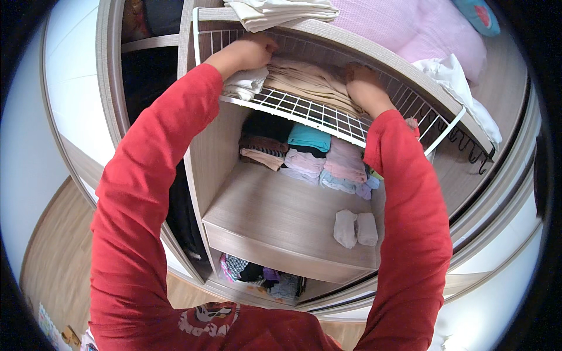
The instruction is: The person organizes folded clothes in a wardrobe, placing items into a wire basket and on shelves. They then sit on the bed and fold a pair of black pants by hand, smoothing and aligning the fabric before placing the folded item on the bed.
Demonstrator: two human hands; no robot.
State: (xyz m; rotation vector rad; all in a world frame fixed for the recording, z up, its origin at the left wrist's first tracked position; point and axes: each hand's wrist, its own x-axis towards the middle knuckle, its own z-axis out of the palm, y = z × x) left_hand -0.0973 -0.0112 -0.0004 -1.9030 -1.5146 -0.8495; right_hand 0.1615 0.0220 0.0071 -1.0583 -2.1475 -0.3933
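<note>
At upper centre, left hand (253, 52) is curling half-closed over the basket (319, 125), right hand (365, 88) touching beige cloth (310, 79), fingertips hidden, both grips unclear.

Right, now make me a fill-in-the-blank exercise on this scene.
1. Between the left hand and the right hand, the folded beige cloth lies in a wire basket coloured ____.
2. The white cloth in the basket lies nearer the ____ hand.
3. Both sleeves are ____.
4. On the wooden board below sit ____ small pale bundles.

Missing words: white; left; red; two.
</note>
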